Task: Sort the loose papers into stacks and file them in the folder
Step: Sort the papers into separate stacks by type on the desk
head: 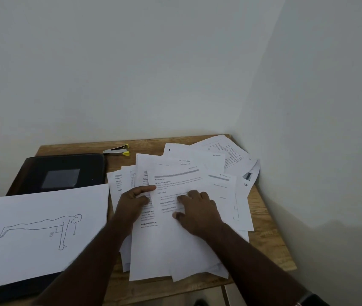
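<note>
Loose papers (186, 217) fanned in a messy pile on the right of the bench (270, 244), black folder (65, 171) closed on the left, one drawing sheet (43, 228) lying across its near edge. Left hand (134, 200) pinches the top page's edge, thumb on top; right hand (195, 212) rests spread on it. Best bet: pin the pile, peel one page cleanly, check the section heading first.

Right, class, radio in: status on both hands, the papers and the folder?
Left hand pinching top sheet's edge; right hand flat on it. Loose papers unsorted. Folder closed, drawing sheet overlapping it.
</note>
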